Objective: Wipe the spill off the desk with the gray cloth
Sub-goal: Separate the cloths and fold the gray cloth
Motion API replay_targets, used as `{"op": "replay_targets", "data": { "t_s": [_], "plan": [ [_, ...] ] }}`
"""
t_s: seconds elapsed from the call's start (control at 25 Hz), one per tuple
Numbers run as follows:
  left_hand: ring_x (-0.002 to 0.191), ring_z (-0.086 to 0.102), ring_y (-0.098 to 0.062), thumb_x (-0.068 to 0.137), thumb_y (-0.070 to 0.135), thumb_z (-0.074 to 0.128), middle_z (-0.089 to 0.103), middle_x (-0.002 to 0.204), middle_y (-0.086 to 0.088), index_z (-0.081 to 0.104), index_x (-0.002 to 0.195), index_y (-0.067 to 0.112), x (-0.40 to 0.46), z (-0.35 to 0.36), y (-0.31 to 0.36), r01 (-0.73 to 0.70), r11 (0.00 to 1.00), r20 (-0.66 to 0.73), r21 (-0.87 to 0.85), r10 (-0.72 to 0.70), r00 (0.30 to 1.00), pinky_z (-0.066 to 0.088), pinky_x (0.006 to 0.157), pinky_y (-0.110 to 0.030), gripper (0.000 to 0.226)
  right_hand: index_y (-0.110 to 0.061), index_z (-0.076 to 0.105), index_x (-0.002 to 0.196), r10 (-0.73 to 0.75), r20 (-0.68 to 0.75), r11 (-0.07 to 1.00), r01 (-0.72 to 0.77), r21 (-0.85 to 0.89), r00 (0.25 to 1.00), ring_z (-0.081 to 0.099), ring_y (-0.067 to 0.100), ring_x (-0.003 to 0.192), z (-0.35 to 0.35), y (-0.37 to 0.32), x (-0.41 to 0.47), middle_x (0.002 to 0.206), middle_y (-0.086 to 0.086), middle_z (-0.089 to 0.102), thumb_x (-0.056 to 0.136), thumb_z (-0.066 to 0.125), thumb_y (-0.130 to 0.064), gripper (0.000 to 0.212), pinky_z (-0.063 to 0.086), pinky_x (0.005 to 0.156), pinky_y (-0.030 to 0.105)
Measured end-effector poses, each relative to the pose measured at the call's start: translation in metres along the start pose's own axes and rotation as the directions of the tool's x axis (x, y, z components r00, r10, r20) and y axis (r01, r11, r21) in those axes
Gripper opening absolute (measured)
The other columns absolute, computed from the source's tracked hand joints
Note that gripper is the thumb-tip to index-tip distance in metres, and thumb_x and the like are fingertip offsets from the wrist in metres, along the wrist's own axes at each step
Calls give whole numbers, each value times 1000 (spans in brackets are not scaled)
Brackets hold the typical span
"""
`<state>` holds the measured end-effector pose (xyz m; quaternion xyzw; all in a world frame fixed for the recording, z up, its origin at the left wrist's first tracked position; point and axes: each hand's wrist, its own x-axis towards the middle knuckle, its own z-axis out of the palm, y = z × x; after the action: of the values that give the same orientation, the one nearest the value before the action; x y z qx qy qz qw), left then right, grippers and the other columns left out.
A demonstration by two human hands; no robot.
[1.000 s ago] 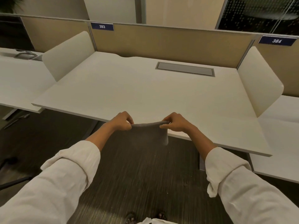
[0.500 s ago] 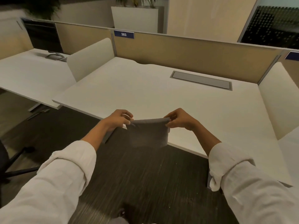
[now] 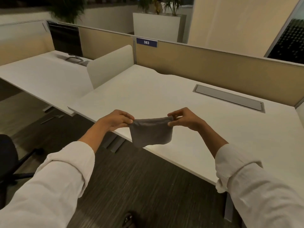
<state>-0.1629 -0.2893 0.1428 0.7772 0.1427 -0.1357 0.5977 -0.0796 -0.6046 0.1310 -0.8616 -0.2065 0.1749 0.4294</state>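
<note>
A gray cloth (image 3: 152,133) hangs stretched between both hands, just above the front edge of the white desk (image 3: 164,96). My left hand (image 3: 116,120) pinches the cloth's upper left corner. My right hand (image 3: 185,119) pinches its upper right corner. The cloth's lower edge droops freely over the desk edge. I cannot make out any spill on the desk surface.
A gray cable tray lid (image 3: 228,97) is set into the desk's back. A tan partition (image 3: 213,66) with a "383" sign (image 3: 146,42) bounds the rear, a white side divider (image 3: 110,66) the left. A monitor (image 3: 65,40) stands on the neighbouring desk. A black chair (image 3: 8,160) sits at left.
The view has swung left and up, so the desk now sits further right. Both hands have kept their hold on the cloth and moved slightly forward over the desk edge.
</note>
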Motion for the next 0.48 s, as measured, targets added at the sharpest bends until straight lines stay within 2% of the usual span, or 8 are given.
{"op": "replay_targets", "data": {
  "t_s": [0.12,0.24,0.36,0.48],
  "plan": [
    [101,61,-21,75,-3,77,65,108,-11,68,107,3,24,-34,11,2,977,46,211,-12,999,51,88,-30,34,-15,75,109,10,-30,992,-14,-127,999,66,22,99,10,-20,43,106,2,70,75,86,-23,37,58,86,35],
    [94,61,-24,72,-2,78,65,104,-12,68,101,6,48,-61,15,-53,900,48,432,36,998,51,76,-28,32,-14,75,105,12,-93,971,-34,-236,996,64,20,98,26,-39,91,105,3,69,81,80,-23,26,57,84,34],
    [90,60,-24,82,4,69,67,101,-12,69,100,7,66,-90,8,-111,895,0,432,123,992,48,67,-26,18,-15,64,117,-17,-28,969,10,-248,999,59,21,110,40,-48,133,121,3,64,93,65,-36,32,53,94,41],
    [100,59,-22,92,17,62,66,105,-7,68,105,8,84,-121,-6,-86,951,-135,298,131,982,48,84,-32,17,-17,55,121,-89,-56,987,81,-138,994,59,23,110,61,-57,170,122,1,61,100,48,-44,35,53,94,46]
  ]
}}
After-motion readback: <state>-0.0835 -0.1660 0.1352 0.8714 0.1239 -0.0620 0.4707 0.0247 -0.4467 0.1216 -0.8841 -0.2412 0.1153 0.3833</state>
